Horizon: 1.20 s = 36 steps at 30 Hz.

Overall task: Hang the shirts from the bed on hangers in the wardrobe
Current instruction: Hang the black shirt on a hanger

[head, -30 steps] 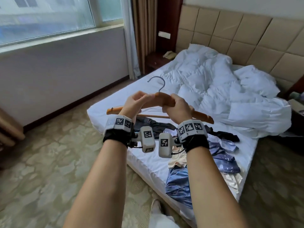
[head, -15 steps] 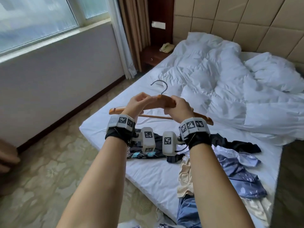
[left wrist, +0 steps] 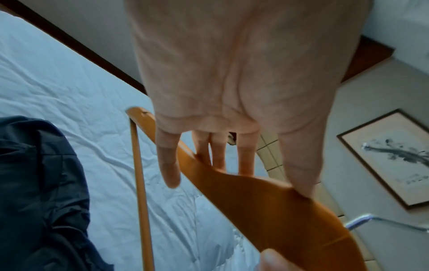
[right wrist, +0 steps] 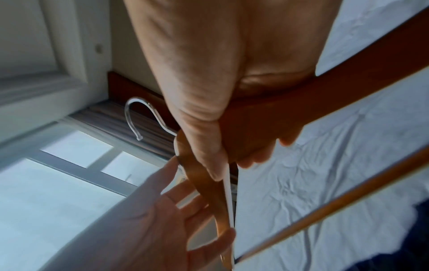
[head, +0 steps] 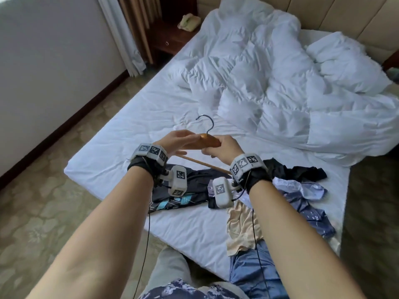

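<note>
**Hanger in hand, left grip loosening over the shirt pile**

My right hand point(head: 224, 147) is clamped on the centre of the wooden hanger point(head: 208, 140), thumb and fingers curled round the wood just beside the metal hook point(head: 206, 124). My left hand point(head: 174, 141) now has its fingers straightened along the hanger's left arm: they touch the wood but no longer wrap it, as the left wrist view confirms. A second ago both hands gripped the hanger. My view has also dropped toward the bed point(head: 121, 152), so the pile sits closer beneath the hanger.

I judge this as the left hand freeing itself to pick up a garment while the right carries the hanger.

Relative to the hanger: the dark shirt point(head: 194, 182) lies directly below it on the bed; the blue patterned shirt point(head: 311, 206) lies below and to the right; the beige garment point(head: 241, 229) lies nearer to me. The wardrobe is not in view.
</note>
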{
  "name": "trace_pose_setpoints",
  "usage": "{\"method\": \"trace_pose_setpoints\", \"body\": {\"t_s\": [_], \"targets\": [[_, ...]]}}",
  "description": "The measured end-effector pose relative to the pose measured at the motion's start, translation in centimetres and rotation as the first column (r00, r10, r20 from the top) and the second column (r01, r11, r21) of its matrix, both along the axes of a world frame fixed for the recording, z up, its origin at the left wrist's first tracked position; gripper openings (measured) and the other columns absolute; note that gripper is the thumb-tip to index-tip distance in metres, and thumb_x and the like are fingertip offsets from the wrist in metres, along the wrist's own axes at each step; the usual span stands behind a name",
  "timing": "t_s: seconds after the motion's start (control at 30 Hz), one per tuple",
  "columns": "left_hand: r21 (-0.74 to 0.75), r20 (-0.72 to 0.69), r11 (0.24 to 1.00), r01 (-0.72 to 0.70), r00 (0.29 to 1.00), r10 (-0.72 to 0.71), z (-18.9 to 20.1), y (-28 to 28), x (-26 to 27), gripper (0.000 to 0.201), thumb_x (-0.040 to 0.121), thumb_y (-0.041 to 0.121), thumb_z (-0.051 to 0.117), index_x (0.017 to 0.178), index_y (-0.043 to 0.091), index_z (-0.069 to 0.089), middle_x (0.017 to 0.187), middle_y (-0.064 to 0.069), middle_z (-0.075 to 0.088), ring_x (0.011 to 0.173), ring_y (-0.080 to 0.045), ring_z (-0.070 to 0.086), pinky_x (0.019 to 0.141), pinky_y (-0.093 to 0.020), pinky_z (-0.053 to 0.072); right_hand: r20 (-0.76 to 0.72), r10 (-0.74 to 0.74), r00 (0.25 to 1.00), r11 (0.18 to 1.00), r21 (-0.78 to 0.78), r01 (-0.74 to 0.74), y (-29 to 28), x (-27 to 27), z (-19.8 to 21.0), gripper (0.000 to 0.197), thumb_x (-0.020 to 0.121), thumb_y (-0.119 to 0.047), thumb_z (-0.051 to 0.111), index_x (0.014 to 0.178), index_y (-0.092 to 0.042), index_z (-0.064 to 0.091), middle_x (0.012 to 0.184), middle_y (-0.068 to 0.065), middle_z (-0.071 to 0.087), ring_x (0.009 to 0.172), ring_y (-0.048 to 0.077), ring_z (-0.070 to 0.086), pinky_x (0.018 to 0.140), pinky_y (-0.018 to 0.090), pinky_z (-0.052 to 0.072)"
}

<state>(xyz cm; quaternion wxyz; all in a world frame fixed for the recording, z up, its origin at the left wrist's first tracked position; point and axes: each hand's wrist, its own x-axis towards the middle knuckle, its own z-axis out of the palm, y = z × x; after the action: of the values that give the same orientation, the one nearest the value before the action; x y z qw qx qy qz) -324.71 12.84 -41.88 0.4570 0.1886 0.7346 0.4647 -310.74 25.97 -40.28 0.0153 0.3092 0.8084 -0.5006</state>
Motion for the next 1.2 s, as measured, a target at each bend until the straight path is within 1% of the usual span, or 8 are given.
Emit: {"method": "trace_pose_setpoints", "body": {"t_s": [0.2,0.4,0.53,0.67,0.77,0.87,0.97,1.2], "targets": [[-0.166,0.132,0.979,-0.122,0.981,0.145,-6.5,0.1,-5.4,0.018,0.096,0.028,0.062,0.111,0.019,0.062,0.120,-0.006,0.060,0.113,-0.022,0.054,0.094,-0.042,0.047,0.150,-0.144,0.978,0.989,-0.011,0.148,0.4,-3.8,-6.5,0.022,0.077,-0.021,0.075,0.099,-0.023,0.074,0.087,0.001,0.074,0.085,0.022,0.069,0.082,0.035,0.054],[-0.389,0.183,0.881,-0.271,0.914,0.362,-15.1,-1.0,-8.4,0.008,0.097,0.016,0.057,0.099,0.010,0.061,0.103,-0.009,0.062,0.088,-0.021,0.058,0.085,-0.038,0.051,0.271,-0.212,0.939,0.974,-0.026,0.227,1.1,-7.1,-12.7,0.016,0.074,-0.020,0.073,0.087,-0.028,0.066,0.078,-0.003,0.069,0.079,0.023,0.065,0.068,0.029,0.049],[-0.513,0.293,0.831,-0.215,0.866,0.405,-20.2,-1.5,-7.8,0.015,0.097,0.015,0.052,0.082,0.014,0.054,0.082,-0.008,0.057,0.069,-0.020,0.052,0.074,-0.036,0.050,0.353,-0.225,0.908,0.965,-0.051,0.258,1.2,-8.1,-17.1,0.046,0.076,-0.017,0.069,0.121,-0.026,0.063,0.099,-0.003,0.067,0.090,0.021,0.063,0.077,0.028,0.047],[-0.638,0.394,0.765,-0.090,0.816,0.424,-24.7,-2.3,-6.5,0.008,0.099,0.018,0.049,0.097,0.011,0.049,0.077,-0.008,0.052,0.062,-0.022,0.050,0.060,-0.032,0.044,0.418,-0.291,0.861,0.930,-0.087,0.357,0.7,-8.6,-20.8,0.028,0.078,-0.014,0.063,0.104,-0.026,0.063,0.082,-0.001,0.065,0.075,0.024,0.061,0.072,0.032,0.050],[-0.675,0.440,0.735,-0.063,0.765,0.470,-27.8,-2.4,-5.6,0.020,0.100,0.020,0.050,0.118,0.011,0.047,0.101,-0.016,0.057,0.075,-0.028,0.059,0.062,-0.038,0.046,0.443,-0.276,0.853,0.922,-0.129,0.366,0.6,-8.8,-23.1,0.019,0.080,-0.013,0.062,0.081,-0.031,0.057,0.064,-0.004,0.058,0.059,0.020,0.054,0.071,0.036,0.049],[-0.685,0.465,0.726,-0.061,0.731,0.500,-30.5,-2.1,-5.0,0.041,0.103,0.019,0.048,0.141,0.006,0.041,0.140,-0.020,0.046,0.123,-0.038,0.053,0.089,-0.048,0.048,0.459,-0.274,0.845,0.909,-0.163,0.384,0.7,-9.0,-25.0,0.017,0.081,-0.010,0.062,0.088,-0.025,0.060,0.066,-0.004,0.058,0.061,0.019,0.055,0.071,0.033,0.046],[-0.683,0.494,0.728,-0.060,0.696,0.522,-32.5,-2.2,-4.5,0.053,0.101,0.024,0.050,0.147,0.000,0.036,0.152,-0.021,0.037,0.137,-0.040,0.041,0.108,-0.049,0.041,0.466,-0.274,0.841,0.896,-0.194,0.399,0.7,-9.3,-26.8,0.018,0.082,-0.010,0.064,0.094,-0.022,0.060,0.071,-0.005,0.060,0.070,0.020,0.058,0.074,0.030,0.046],[-0.748,0.221,0.638,-0.183,0.837,0.500,-33.5,-3.0,-5.9,0.052,0.098,0.013,0.052,0.148,0.008,0.037,0.142,-0.018,0.050,0.127,-0.035,0.053,0.087,-0.036,0.051,0.507,-0.173,0.844,0.902,-0.263,0.343,0.0,-10.4,-28.8,0.026,0.080,-0.010,0.064,0.095,-0.030,0.059,0.070,-0.005,0.059,0.066,0.017,0.056,0.068,0.030,0.047]]}}
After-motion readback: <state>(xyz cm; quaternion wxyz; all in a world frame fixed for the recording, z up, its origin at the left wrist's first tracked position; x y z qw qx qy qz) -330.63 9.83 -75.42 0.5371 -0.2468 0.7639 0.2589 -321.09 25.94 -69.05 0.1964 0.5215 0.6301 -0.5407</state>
